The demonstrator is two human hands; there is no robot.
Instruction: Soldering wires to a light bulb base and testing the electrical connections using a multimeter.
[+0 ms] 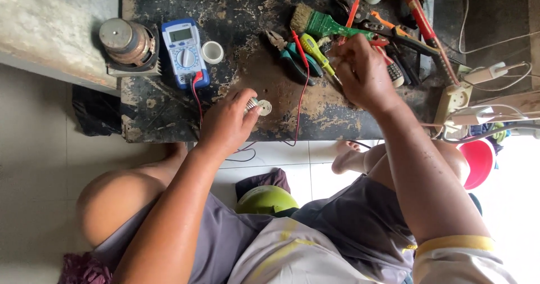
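Left hand [228, 124]: resting on the near edge of the tabletop [169, 101], fingers [244, 99] curled in and pinched on a small silvery metal piece [252, 104], held right at the fingertips.
Beside it: a little round disc [264, 107] lies flat on the tabletop, touching or just off those fingertips (too close to call from here).
Right hand [363, 73]: up among the tool pile, fingers bunched and closed, back of the hand to us. What it has hold of, I cannot tell; it sits right over the screwdriver with the yellow-green handle [313, 49].
Screwdriver axis: runs diagonally, handle up-left, shaft slanting down-right under the right hand.
Nearer hand: the right is on top of the tools; the left is well apart from them, across a bare patch of tabletop.
Red lead [301, 93]: drops between the two hands, over the front edge.
Multimeter [184, 52]: blue and white, up-left of the left hand, near but not touching.
Around: a white tape roll [212, 52] just beside the multimeter, a speaker driver [128, 42] at the left corner, teal-handled pliers [292, 56] and a green paintbrush [320, 23] in the pile (quite a heap).
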